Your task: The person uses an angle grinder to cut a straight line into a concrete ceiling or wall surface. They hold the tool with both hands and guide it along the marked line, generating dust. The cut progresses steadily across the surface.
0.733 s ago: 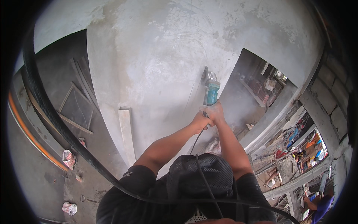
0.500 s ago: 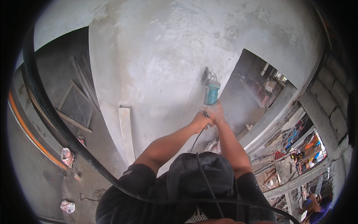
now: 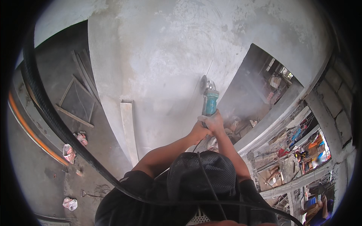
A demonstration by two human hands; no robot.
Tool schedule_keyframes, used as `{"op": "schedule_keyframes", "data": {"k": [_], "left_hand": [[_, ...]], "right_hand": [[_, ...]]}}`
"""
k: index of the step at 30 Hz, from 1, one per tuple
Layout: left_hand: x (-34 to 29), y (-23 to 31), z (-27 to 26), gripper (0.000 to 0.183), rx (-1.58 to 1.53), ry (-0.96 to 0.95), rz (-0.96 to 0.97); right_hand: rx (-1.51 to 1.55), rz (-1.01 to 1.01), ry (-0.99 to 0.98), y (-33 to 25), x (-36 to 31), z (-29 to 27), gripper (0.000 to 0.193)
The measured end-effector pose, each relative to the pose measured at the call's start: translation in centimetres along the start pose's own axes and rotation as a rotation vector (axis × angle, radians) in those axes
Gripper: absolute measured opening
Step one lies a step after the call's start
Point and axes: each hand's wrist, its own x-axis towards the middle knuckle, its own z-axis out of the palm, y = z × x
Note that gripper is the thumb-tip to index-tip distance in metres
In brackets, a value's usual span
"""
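Note:
A teal angle grinder (image 3: 210, 104) points up along the grey plastered wall (image 3: 158, 71), its round disc (image 3: 203, 83) edge-on at the wall surface. My right hand (image 3: 215, 122) is wrapped round the rear of the grinder's body. Just below and to the left, my left hand (image 3: 198, 132) grips the tail end, close against the right hand. A dark power cord (image 3: 198, 142) runs from there back toward me. Thin straight score lines show on the wall above and beside the disc. Pale dust hangs around the tool, and the disc's contact point is hard to make out.
A rectangular hollow post (image 3: 128, 130) leans at the wall's left. Doorway openings flank the wall. Bags (image 3: 69, 153) and a shovel (image 3: 90, 194) lie on the left floor. A thick black hose or cable (image 3: 75, 150) crosses the view. Another person (image 3: 320, 211) is at lower right.
The grinder and both hands have moved down and slightly left along the wall. A thin line now shows above the disc. Dust has spread near the right opening.

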Motion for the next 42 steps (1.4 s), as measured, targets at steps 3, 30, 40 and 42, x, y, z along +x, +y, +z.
{"op": "schedule_keyframes", "data": {"k": [3, 30, 40, 42], "left_hand": [[0.3, 0.4, -0.4, 0.037, -0.010, 0.011, -0.004], [2.4, 0.1, -1.8, 0.036, 0.006, 0.016, -0.065], [2.4, 0.7, -1.7, 0.030, -0.036, -0.018, -0.079], [2.5, 0.7, -1.8, 0.030, -0.040, -0.021, -0.075]], "right_hand": [[0.018, 0.016, -0.022, -0.7, 0.4, -0.1, 0.091], [0.022, 0.038, -0.048, -1.7, 1.7, 0.6, 0.094], [-0.029, 0.060, -0.044, -0.5, 3.2, 1.2, 0.095], [-0.026, 0.040, -0.003, -0.2, 3.5, 1.6, 0.090]]}}
